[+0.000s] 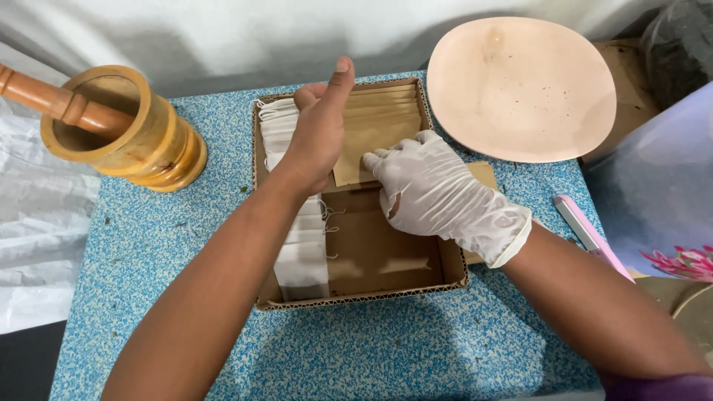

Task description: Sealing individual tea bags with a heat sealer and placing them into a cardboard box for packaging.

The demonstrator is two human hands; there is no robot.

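A shallow cardboard box (371, 293) lies on the blue speckled table (186, 245). Along its left side runs a row of white cloth sachets (301, 256) with loose strings. At its far end stands a stack of brown paper sachets (375, 122). My bare left hand (316, 130) is inside the box, fingers curled against the brown stack and thumb pointing up. My right hand (434, 193), in a torn white glove, presses its fingertips on the near face of the brown sachets. Whether either hand grips one is unclear.
A wooden mortar (137, 141) with a pestle (52, 100) stands at the far left. A large pale pink plate (520, 85) sits at the far right. A pink tool (590, 234) lies by the right edge. White plastic sheet (37, 215) hangs on the left.
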